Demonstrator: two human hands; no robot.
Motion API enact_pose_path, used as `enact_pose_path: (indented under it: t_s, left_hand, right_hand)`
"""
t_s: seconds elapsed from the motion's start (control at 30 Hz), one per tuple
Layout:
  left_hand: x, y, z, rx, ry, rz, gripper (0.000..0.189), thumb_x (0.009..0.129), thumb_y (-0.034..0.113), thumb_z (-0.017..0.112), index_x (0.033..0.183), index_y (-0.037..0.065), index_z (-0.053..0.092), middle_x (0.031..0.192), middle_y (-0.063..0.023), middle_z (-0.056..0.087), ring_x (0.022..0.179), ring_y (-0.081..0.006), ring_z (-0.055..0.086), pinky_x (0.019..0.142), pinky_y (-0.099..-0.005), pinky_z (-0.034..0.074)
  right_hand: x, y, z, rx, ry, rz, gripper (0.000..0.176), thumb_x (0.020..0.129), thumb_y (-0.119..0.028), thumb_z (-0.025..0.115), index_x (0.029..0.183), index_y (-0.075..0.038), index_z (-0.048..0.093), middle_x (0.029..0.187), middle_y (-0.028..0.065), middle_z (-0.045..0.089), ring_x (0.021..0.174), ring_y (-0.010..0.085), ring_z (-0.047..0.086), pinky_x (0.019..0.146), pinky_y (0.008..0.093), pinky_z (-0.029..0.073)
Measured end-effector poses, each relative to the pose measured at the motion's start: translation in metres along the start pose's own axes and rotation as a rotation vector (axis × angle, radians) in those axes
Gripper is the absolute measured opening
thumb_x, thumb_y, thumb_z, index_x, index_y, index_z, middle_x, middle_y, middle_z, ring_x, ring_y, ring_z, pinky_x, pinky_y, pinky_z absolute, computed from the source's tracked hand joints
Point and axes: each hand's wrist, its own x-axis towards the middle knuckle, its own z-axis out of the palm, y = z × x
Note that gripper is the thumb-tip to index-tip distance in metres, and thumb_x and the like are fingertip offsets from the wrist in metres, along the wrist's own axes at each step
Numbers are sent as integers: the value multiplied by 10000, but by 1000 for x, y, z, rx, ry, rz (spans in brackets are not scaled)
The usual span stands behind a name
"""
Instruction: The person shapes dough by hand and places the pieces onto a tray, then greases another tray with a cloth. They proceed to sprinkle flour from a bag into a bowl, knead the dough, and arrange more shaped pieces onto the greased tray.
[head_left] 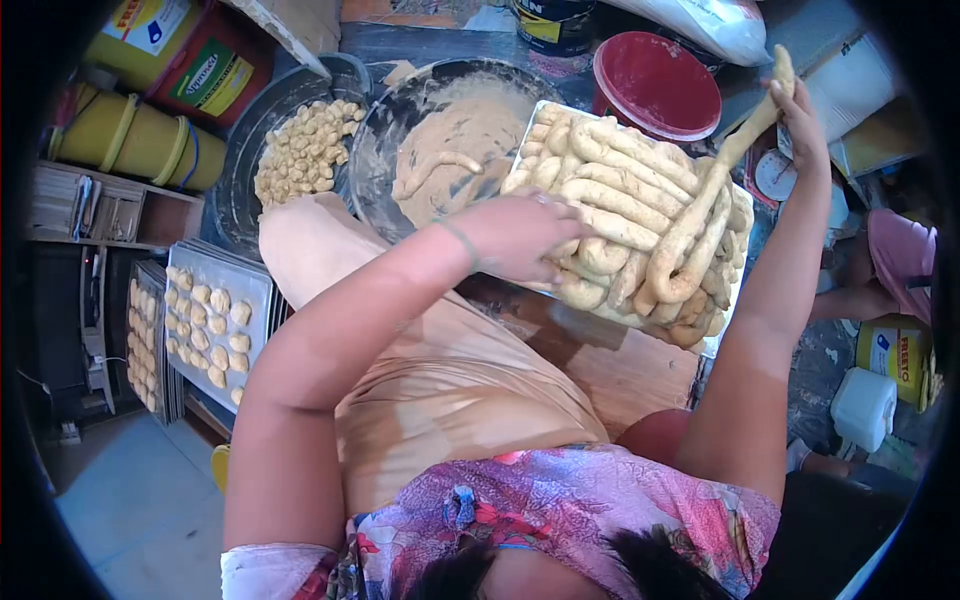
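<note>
My right hand (800,122), raised at the upper right, is closed around one end of a long dough rope (735,150). The rope slants down from it onto a white tray (712,343) heaped with thick dough ropes (615,222), where it bends in a loop. My left hand (525,238) reaches over the tray's left edge, fingers apart over the ends of the ropes, with nothing held. Left of the tray, a black basin (372,180) contains brownish powder (450,130) and a short curved dough strip (440,168).
A second dark basin (235,190) at the left holds small dough pieces (310,150). Baking trays (258,290) with dough balls stand below it. A red tub (655,85) sits behind the dough tray. Buckets (140,140) fill the upper left. Another person's pink clothing (900,255) shows at right.
</note>
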Motion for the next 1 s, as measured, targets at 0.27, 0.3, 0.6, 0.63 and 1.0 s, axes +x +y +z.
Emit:
enact_pose_path:
  t_s: [0.27, 0.3, 0.6, 0.63, 1.0]
  left_hand:
    - [-106, -29, -27, -347, 436, -151, 585, 814, 248, 659, 1326, 44, 464, 1314, -151, 508, 1250, -296, 444, 1052, -386, 324]
    - [-116, -32, -27, -399, 463, -192, 583, 814, 243, 661, 1326, 44, 466, 1313, -147, 510, 1250, -285, 446, 1053, -382, 321]
    - [-155, -43, -15, -586, 611, -324, 535, 818, 170, 680, 1301, 32, 494, 1257, -116, 556, 1211, -215, 479, 1054, -355, 321]
    - [-157, -45, -10, -609, 638, -324, 528, 823, 173, 677, 1298, 31, 497, 1251, -112, 561, 1207, -213, 483, 1053, -354, 322]
    - [-179, -64, 30, -822, 748, -388, 424, 871, 158, 634, 1264, 37, 531, 1188, -117, 599, 1116, -198, 543, 969, -331, 403]
  right_hand:
    - [-165, -29, 45, -109, -445, -89, 409, 774, -68, 655, 1177, -75, 584, 1160, 63, 589, 1038, 184, 543, 946, 309, 407]
    - [-190, -33, 50, -182, -573, -169, 385, 779, -72, 644, 1161, -69, 598, 1187, 77, 584, 1064, 209, 535, 966, 327, 392]
    - [-195, -19, 103, -270, 15, -60, 374, 809, -217, 649, 1168, -117, 610, 1218, 139, 576, 1138, 325, 487, 1004, 408, 315]
    - [-184, -16, 107, -407, 133, -52, 377, 809, -237, 651, 1168, -126, 609, 1213, 142, 578, 1133, 332, 493, 1003, 411, 313]
    - [-125, 20, 69, -629, 14, -9, 358, 775, -138, 614, 1131, -110, 637, 1116, 134, 624, 1040, 281, 582, 883, 377, 451]
